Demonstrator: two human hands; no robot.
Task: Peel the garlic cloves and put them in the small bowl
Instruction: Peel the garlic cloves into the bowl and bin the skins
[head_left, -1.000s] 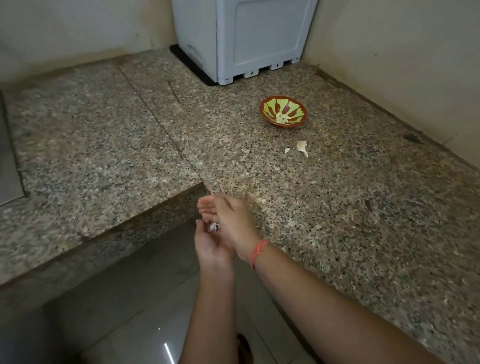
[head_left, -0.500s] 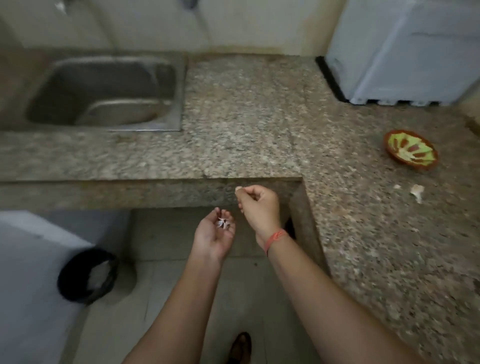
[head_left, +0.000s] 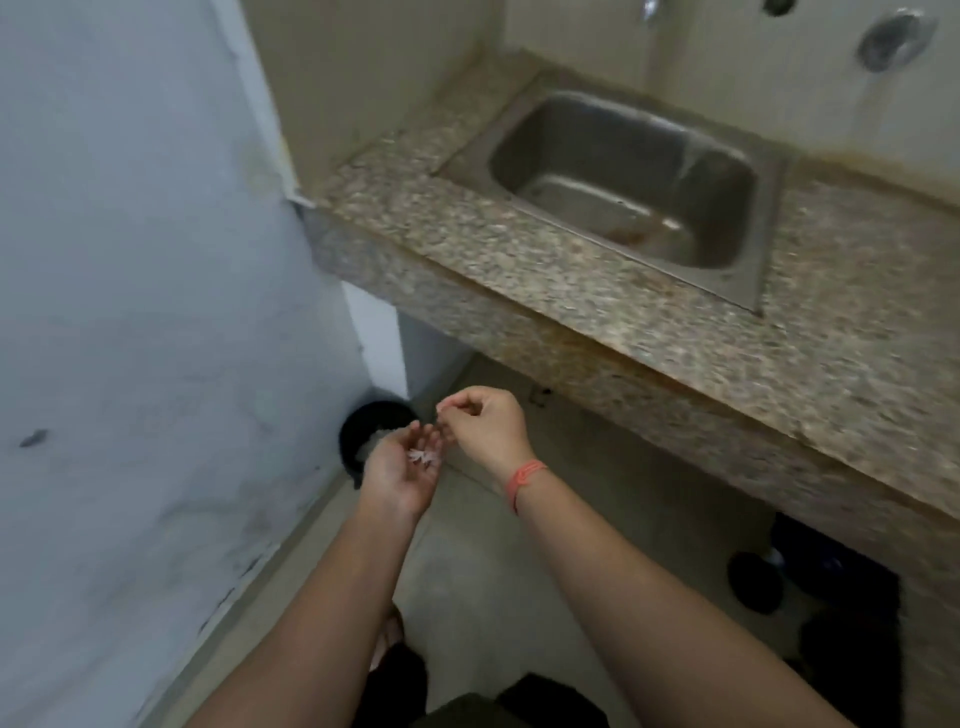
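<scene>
My left hand (head_left: 405, 467) is held palm up over the floor, and a small heap of whitish garlic peels (head_left: 425, 457) lies in the cupped palm. Just right of it and slightly higher, my right hand (head_left: 485, 426) has its fingers curled, thumb and forefinger pinched together on a tiny scrap of peel. An orange thread is tied around that wrist. Both hands hover in front of a black bin (head_left: 363, 434) that stands on the floor in the corner. Neither the small bowl nor the garlic cloves are in view.
A granite counter (head_left: 675, 322) with a steel sink (head_left: 623, 182) runs along the right, its edge above and right of my hands. A blue-white wall (head_left: 130, 312) closes the left side. Dark objects sit under the counter at lower right (head_left: 831, 597).
The view has swung left, away from the bowl and cloves, to the sink and the bin. Both hands with the peels have moved from the counter edge towards the bin.
</scene>
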